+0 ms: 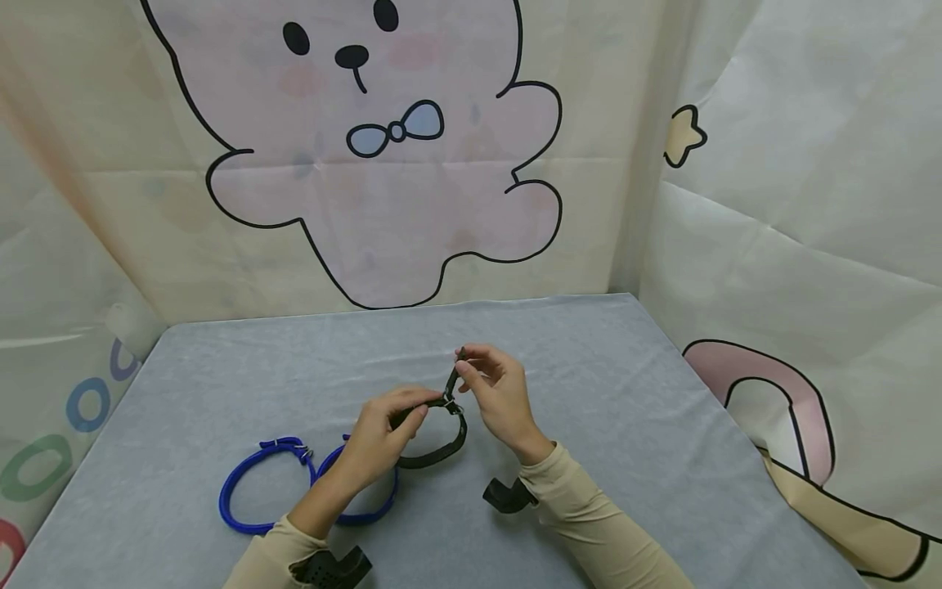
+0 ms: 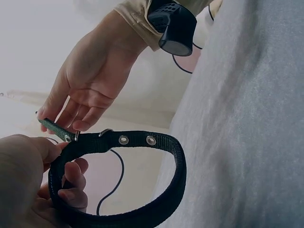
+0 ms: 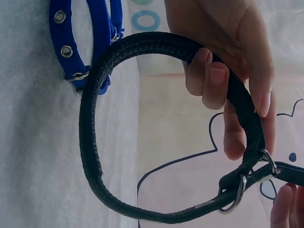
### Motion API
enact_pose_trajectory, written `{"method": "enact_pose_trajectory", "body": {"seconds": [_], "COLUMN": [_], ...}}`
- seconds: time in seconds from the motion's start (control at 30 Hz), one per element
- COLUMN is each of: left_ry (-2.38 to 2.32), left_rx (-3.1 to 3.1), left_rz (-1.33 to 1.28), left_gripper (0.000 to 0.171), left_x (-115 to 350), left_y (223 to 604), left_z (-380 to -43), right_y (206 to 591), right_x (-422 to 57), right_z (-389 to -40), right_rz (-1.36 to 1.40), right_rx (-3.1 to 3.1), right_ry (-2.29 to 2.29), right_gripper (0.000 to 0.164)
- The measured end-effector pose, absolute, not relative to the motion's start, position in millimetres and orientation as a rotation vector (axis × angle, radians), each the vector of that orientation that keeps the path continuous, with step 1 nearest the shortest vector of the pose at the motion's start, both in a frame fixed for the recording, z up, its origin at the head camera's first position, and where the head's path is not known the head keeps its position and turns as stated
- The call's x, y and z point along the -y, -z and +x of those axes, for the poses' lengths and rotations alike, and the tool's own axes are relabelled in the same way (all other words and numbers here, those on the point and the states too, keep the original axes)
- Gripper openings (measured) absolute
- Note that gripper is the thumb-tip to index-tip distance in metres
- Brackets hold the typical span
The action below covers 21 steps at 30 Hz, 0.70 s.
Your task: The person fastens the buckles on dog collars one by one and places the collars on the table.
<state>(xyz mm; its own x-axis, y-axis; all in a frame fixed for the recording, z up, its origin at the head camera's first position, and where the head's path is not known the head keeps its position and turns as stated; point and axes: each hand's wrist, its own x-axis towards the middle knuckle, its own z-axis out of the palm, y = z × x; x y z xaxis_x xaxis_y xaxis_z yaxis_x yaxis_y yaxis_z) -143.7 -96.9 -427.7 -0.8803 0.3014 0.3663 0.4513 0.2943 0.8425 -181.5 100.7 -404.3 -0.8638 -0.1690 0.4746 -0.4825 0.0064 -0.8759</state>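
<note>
A dark green-black collar [image 1: 441, 455] is held in a loop above the table, metal eyelets showing along its strap in the left wrist view. My left hand [image 1: 386, 433] grips the band beside the buckle [image 3: 270, 164], fingers curled round it. With thumb and fingertips, my right hand [image 1: 504, 397] pinches the strap's free end [image 2: 54, 127], which passes through the buckle and points up. A metal D-ring [image 3: 240, 194] sits close to the buckle. Under and beside my left forearm, two blue collars [image 1: 226, 491] lie looped on the table; the forearm partly covers the right one [image 1: 368, 518].
A grey cloth covers the table [image 1: 589, 368]. Printed fabric walls rise behind it and at both sides, the back one [image 1: 471, 204] carrying a bear drawing. A black wrist camera [image 1: 508, 496] is strapped at each sleeve.
</note>
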Motion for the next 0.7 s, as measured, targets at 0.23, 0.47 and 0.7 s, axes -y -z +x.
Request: {"method": "enact_pose_trajectory", "body": {"seconds": [0.23,0.47,0.7], "left_ry": [1.619,1.597,1.616], "left_rx": [2.458,2.447,2.457], "left_rz": [-0.681,-0.695,-0.627], "left_gripper": [0.028,0.026,0.026], "left_x": [98.2,96.6,98.1], "left_y": [427.0,428.5,428.9], "left_z": [-143.1,-142.8,-142.6], "right_y": [405.1,405.6,404.9], "right_x": [-99.9,-101.1,-106.5], "right_z": [-180.8,-180.0,-182.4], "right_rz": [0.706,0.87,1.057], "right_rx": [2.01,2.091,2.3], "right_ry": [-1.969,-1.943,-1.833], "right_gripper": [0.022,0.028,0.03]}}
